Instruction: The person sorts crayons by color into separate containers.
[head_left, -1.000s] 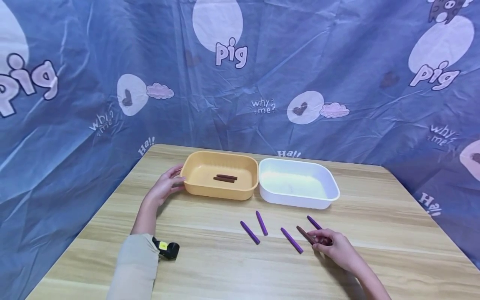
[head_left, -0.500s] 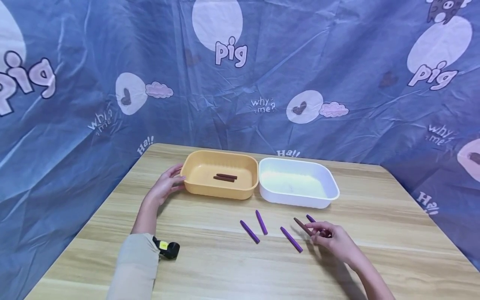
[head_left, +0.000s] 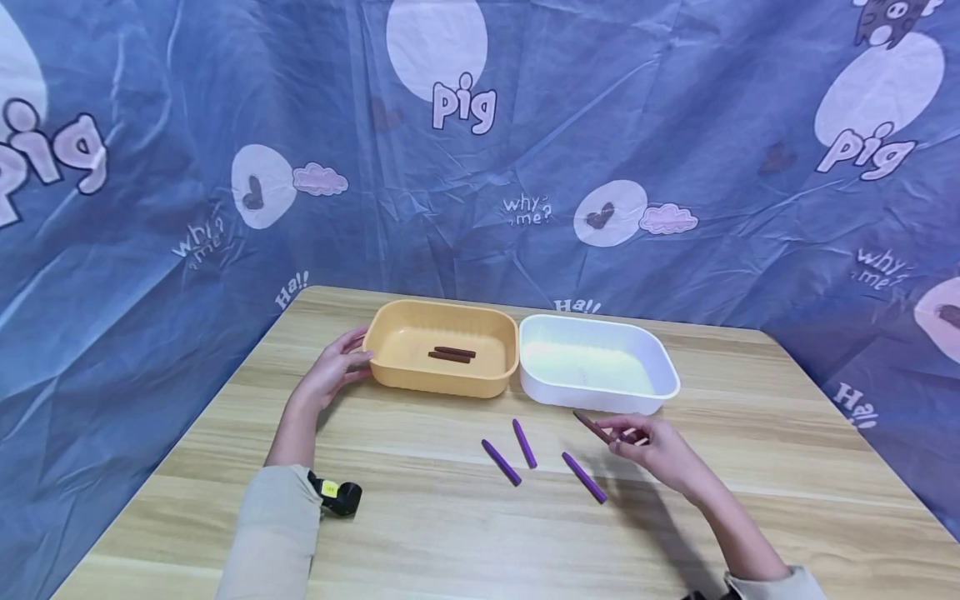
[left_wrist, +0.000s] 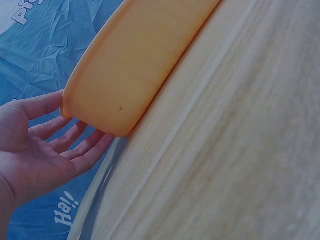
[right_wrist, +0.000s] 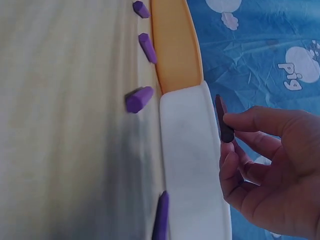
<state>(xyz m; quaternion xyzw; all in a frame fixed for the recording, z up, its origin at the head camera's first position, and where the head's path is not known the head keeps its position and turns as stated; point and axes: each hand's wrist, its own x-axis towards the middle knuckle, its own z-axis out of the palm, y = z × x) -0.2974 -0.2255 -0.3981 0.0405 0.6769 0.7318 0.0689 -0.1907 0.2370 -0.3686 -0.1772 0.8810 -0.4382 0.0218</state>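
Note:
My right hand (head_left: 654, 450) pinches a brown crayon (head_left: 592, 427) between thumb and fingers, above the table just in front of the white bin (head_left: 592, 399). In the right wrist view the crayon (right_wrist: 224, 120) sticks out past the fingertips. My left hand (head_left: 335, 368) touches the left end of the orange bin (head_left: 442, 383), thumb at the rim and the other fingers loosely spread against the end wall, as the left wrist view shows. Inside that bin lie two brown crayons (head_left: 452, 357), side by side.
Several purple crayons (head_left: 501, 462) lie on the wooden table (head_left: 420, 517) before the bins. One purple crayon (right_wrist: 161, 215) near the right hand shows only in the right wrist view. The bins stand end to end. A blue printed cloth (head_left: 465, 242) hangs behind.
My right hand has lifted the brown crayon off the table and moved it away from me and slightly left, toward the white bin. The left hand stays at the orange bin.

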